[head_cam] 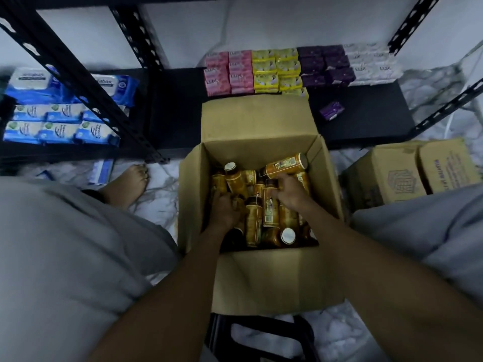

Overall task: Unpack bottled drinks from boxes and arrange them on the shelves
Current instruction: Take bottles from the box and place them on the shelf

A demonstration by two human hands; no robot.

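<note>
While both of your hands are down in the open box (261, 280), log the stock as follows.

Item: bottles (253, 220), amber drinks with gold labels and white or dark caps. They lie loose in a jumble on the box floor. The box stands on the floor just in front of the low black shelf (366, 118), where soap packs (261, 71) line the back.

Handling, by judgement: rigid and filled, so weighty for their size, and the smooth labels are likely slippery. You cannot tell glass from plastic here, so treat them as breakable. Take each by the body just under the shoulder, not by the cap.

Orientation: no common direction.
- The top bottle (286, 165) lies across the pile, with its long axis running from the cap at lower left to the base near the far right corner.
- The centre bottle (269, 210) lies near-to-far, cap at the far end.
- A few stand upright, such as the white-capped one (287, 235) by the near wall.

Left grip (223, 209): the fingers are curled down among the bottles by the left wall, with their tips hidden. You cannot tell whether it has one.

Right grip (290, 193): the fingers are bent round the cap end of the centre bottle.
</note>
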